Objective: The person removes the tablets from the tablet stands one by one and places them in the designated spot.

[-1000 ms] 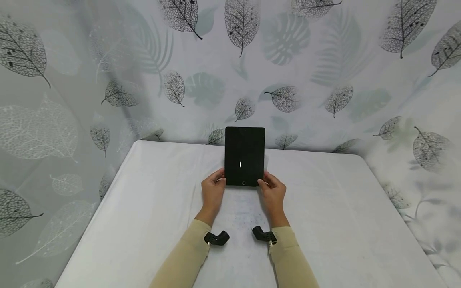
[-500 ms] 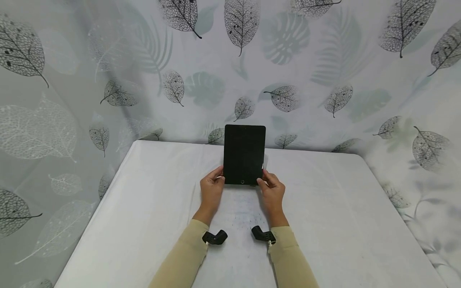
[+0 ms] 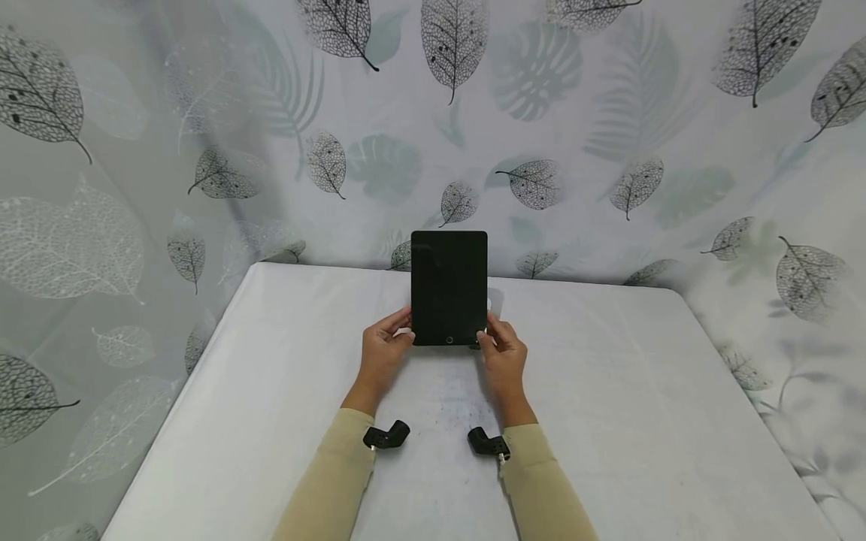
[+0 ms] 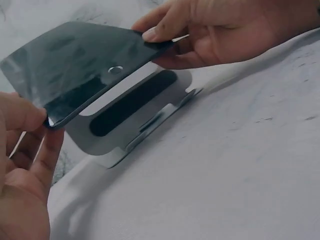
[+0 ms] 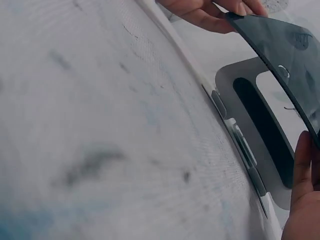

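Observation:
Both hands hold a black tablet [image 3: 449, 293] upright, its dark screen and round home button facing the wearer. My left hand [image 3: 383, 357] pinches its lower left corner, thumb on the front and fingers behind. At the lower right corner, my right hand [image 3: 504, 361] grips it the same way. Behind the tablet stands a grey tablet stand [image 4: 120, 137] with a long black pad and a small lip along its bottom. In both wrist views a gap shows between the tablet's lower edge and the stand's lip. From the head view the tablet hides most of the stand.
The stand rests on a table with a white cloth [image 3: 609, 391], toward its far edge. Leaf-patterned curtains [image 3: 575, 135] hang behind and at both sides. A black wrist camera [image 3: 387, 434] sits on the left sleeve, another black camera [image 3: 489, 443] on the right.
The tablet has shifted slightly left and up, with both hands moving along. The left forearm has swung left. A little of the stand now shows past the tablet's right edge.

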A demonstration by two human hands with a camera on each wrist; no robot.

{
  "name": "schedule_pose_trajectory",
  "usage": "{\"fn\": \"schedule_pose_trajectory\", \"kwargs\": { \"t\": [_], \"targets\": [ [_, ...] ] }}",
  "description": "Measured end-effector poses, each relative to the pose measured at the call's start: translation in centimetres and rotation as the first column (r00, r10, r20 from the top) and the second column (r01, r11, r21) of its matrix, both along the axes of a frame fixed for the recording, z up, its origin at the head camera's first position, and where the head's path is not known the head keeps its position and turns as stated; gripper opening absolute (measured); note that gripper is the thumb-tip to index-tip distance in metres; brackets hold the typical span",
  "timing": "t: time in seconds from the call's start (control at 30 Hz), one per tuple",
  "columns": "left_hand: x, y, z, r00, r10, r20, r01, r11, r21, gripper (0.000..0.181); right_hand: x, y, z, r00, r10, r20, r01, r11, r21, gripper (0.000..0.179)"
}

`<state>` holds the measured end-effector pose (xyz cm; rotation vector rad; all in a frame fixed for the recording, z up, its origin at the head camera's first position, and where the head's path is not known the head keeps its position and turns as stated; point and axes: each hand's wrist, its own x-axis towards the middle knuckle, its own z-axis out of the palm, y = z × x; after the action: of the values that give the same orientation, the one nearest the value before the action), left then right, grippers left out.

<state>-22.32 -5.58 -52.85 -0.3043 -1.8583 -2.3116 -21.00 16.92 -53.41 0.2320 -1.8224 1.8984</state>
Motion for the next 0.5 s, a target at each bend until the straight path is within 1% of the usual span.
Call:
{"fn": "schedule_pose_trajectory", "kwargs": {
  "t": [0.17,0.27,0.37,0.5],
  "targets": [
    [-0.1,-1.0,0.2,0.998,-0.054,0.017,0.053,0.997,0.050,0.051,0.1,-0.3,0.2,0.998,0.034,0.050,-0.036,0.998,0.055,0.044],
    [-0.1,-1.6,0.2,0.997,-0.079,0.024,0.077,0.994,0.079,0.052,0.2,-0.4,0.3,0.993,0.085,0.082,-0.092,0.992,0.084,0.047],
    [-0.1,-2.1,0.4,0.996,-0.090,0.029,0.087,0.992,0.086,0.052,0.4,-0.7,0.5,0.985,0.151,0.080,-0.157,0.985,0.068,0.052],
    [-0.2,-2.8,0.5,0.997,-0.079,0.024,0.076,0.993,0.092,0.052,0.5,-1.3,0.6,0.975,0.217,0.056,-0.217,0.976,0.001,0.059]
  ]
}}
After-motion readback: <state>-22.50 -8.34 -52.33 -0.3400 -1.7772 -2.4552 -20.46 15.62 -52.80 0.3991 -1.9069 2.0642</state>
